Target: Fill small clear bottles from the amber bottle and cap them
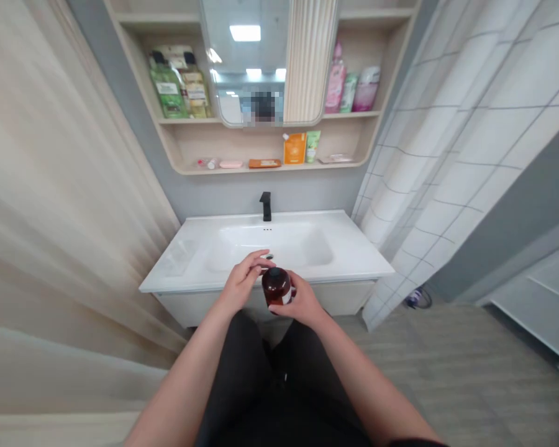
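A dark amber bottle with a black top and a white label is held in front of the sink's front edge. My right hand wraps round its right side, thumb across the lower front. On the other side, my left hand has its fingers stretched out beside the bottle's top. Whether those fingertips touch the black top, I cannot tell. Beyond both hands lies the white sink with a black faucet at its back.
A mirror cabinet hangs above. Its shelves hold green and yellow bottles, pink bottles, an orange pouch and a green tube. A clear item lies on the left counter. Curtains hang at both sides.
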A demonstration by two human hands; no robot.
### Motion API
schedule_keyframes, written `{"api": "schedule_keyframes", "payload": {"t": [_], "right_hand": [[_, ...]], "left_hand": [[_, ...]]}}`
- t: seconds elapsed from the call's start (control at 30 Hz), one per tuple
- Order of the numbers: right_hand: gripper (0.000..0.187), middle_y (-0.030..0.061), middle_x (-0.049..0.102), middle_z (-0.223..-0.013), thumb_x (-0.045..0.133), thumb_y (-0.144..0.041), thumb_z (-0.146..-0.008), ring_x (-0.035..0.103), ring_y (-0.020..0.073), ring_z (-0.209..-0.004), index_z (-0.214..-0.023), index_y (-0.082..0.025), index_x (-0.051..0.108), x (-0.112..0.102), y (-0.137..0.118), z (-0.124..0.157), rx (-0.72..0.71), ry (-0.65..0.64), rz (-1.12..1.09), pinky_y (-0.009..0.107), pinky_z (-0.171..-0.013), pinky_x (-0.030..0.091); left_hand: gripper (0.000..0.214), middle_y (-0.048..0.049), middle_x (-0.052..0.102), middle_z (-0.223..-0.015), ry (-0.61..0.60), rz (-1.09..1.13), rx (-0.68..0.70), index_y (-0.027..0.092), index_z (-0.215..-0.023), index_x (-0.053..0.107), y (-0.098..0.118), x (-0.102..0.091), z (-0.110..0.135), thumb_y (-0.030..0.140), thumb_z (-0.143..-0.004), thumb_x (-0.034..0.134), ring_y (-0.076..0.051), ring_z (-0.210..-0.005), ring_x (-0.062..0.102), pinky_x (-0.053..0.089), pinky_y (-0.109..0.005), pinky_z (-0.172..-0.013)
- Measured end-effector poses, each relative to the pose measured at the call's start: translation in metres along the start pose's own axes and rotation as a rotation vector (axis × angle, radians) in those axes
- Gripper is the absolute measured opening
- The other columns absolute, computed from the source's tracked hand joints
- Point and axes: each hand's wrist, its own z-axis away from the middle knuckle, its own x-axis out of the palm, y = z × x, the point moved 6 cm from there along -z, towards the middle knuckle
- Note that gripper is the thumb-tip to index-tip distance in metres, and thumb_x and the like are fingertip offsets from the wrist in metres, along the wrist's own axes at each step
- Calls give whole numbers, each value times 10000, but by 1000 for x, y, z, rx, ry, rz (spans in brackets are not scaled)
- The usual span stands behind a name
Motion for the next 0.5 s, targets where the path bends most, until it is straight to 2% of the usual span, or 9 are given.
{"api": "schedule_keyframes", "payload": {"t": [0.13,0.23,0.3,0.4,0.5], "right_hand": [[812,69,784,-1261,988,-389,-641,752,307,-1090,-1373,-253,666,-1,-4,1,-14,-1,-50,441,-969,608],[803,71,790,-1231,983,-393,-643,755,303,-1059,-1366,-243,667,0,-6,0,-8,-5,-70,430,-932,616],[804,73,790,-1236,983,-389,-639,755,305,-1061,-1364,-244,670,1,-6,-1,-7,-11,-53,432,-929,616],[813,79,783,-1277,996,-395,-621,748,321,-1120,-1355,-249,676,4,-5,-2,-28,1,-14,461,-1000,597],[823,85,783,-1286,1002,-411,-618,750,329,-1129,-1358,-251,680,9,1,-4,-32,-16,-10,473,-1014,595]], "left_hand": [[543,-116,761,-1245,40,-11,-32,232,-1431,661,6,3,2,388,-928,794,-257,-1186,739,607,-411,-1047],[507,-113,762,-1209,83,82,-67,230,-1385,668,5,4,2,386,-919,795,-254,-1178,747,618,-407,-1018],[439,-108,763,-1174,82,128,-64,218,-1279,704,3,5,3,385,-892,826,-256,-1163,748,618,-407,-1012],[298,-96,754,-1119,122,73,-51,198,-1059,763,0,2,5,363,-839,879,-247,-1108,742,617,-390,-992],[238,-98,763,-1101,137,71,-70,194,-989,788,-7,-1,7,372,-850,864,-249,-1078,745,621,-389,-967]]}}
